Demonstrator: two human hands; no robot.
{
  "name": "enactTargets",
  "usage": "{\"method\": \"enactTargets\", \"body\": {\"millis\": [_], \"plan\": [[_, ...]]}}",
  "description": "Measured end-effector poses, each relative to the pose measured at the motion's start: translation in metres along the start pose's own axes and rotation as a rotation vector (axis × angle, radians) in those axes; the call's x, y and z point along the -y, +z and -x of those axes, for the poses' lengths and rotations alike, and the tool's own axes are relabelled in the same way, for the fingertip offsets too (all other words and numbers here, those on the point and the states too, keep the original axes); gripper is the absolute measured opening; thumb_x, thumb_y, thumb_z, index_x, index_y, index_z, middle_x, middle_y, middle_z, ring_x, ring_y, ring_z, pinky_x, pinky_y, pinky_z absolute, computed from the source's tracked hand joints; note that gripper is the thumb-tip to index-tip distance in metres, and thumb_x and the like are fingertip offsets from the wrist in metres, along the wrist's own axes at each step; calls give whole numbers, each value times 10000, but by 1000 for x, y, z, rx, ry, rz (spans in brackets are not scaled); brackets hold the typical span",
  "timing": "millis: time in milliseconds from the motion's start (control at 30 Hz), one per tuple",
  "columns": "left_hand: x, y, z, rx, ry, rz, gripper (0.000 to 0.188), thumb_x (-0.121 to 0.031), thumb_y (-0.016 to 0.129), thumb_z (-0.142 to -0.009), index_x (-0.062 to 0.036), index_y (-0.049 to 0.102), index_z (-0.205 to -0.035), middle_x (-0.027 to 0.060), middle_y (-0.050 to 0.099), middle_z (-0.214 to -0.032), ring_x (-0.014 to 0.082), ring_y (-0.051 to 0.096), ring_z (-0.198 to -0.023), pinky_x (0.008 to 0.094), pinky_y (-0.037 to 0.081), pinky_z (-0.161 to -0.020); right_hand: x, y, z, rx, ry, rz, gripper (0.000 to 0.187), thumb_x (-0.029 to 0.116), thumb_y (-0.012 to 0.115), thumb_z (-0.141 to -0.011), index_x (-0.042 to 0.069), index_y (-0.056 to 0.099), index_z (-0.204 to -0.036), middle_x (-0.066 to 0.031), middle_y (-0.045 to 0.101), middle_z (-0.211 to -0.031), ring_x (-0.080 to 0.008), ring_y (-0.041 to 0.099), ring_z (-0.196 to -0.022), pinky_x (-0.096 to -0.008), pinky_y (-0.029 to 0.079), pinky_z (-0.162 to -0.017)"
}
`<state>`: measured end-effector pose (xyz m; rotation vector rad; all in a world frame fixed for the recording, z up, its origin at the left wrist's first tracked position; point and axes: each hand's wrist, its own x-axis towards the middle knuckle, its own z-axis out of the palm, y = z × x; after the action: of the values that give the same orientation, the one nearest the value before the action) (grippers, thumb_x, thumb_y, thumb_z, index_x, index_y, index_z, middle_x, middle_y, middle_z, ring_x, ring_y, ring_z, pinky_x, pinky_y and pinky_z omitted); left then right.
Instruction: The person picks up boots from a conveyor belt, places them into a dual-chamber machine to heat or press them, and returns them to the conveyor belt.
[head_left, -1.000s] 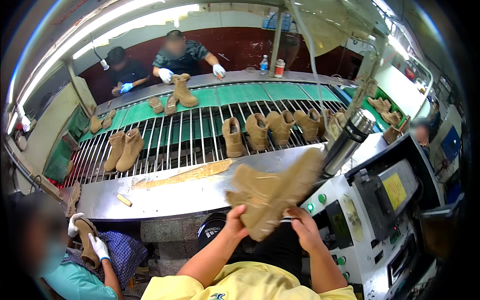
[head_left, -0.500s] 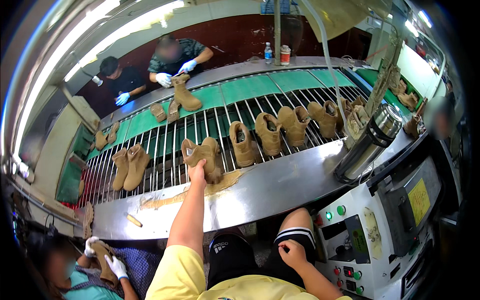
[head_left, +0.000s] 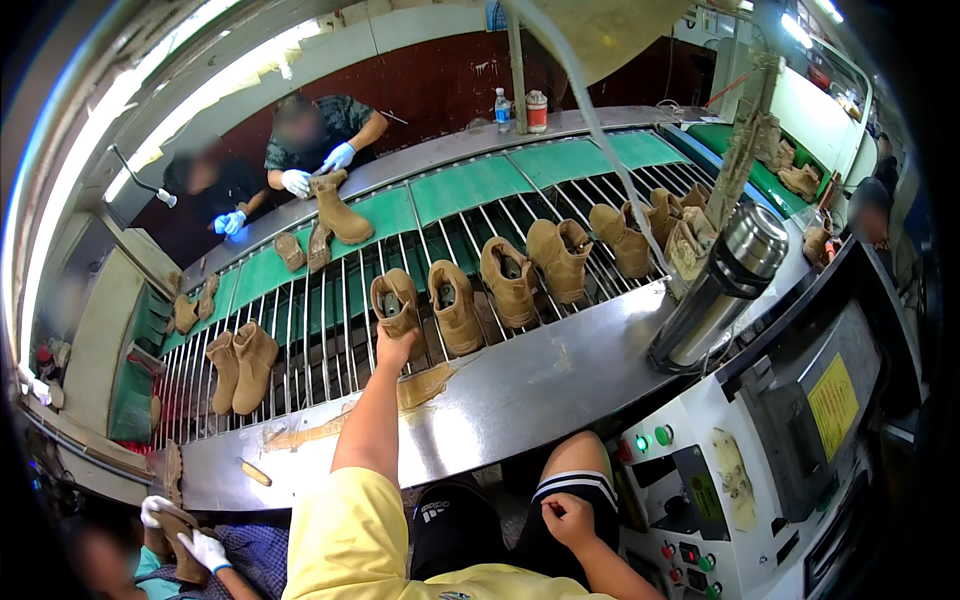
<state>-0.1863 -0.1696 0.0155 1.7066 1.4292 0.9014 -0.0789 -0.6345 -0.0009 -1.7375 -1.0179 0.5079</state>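
My left hand (head_left: 397,345) reaches out over the rack and is closed around the near end of a tan ankle boot (head_left: 398,312). The boot's opening shows from above, and its lower part is partly hidden by my hand. Just right of it stands another tan boot (head_left: 456,312), and more boots (head_left: 509,285) continue that row to the right. My right hand (head_left: 568,520) rests on my thigh, its fingers curled in with nothing seen in them.
A metal ledge (head_left: 520,390) borders the barred conveyor. A steel flask (head_left: 720,285) and a control box (head_left: 675,500) stand at right. A boot pair (head_left: 243,368) and a short yellowish tool (head_left: 256,472) are at left. Co-workers handle boots across the conveyor and at lower left.
The boot in my left hand has turned from sideways into line with the row. The view has shifted slightly right. My right hand stays on my thigh.
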Motion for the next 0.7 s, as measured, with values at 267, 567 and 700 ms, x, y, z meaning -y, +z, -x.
{"method": "enactTargets", "body": {"millis": [267,567,700], "plan": [[58,-15,175,-232,500,-577,395,-199,577,-785,23,594,-1111,221,546,-1231,396,456,-1182,463,353,-1005,-10,-1,11,-40,2,-115,50,74,658,-767,27,658,-782,-88,639,-672,-177,624,-595,-277,484,-578],[77,-32,200,-148,354,-471,410,-219,597,-751,-3,616,-1099,207,530,-1281,401,430,-1229,442,318,-1063,-24,-34,44,30,26,-149,58,79,653,-784,22,662,-788,-68,638,-662,-141,614,-598,-260,476,-582],[84,-34,192,-92,311,-465,447,-226,619,-737,-11,612,-1129,212,538,-1269,407,425,-1236,435,328,-1058,-38,-39,39,84,95,-216,39,34,621,-825,6,640,-807,-19,602,-671,-94,556,-611,-236,443,-582]]}}
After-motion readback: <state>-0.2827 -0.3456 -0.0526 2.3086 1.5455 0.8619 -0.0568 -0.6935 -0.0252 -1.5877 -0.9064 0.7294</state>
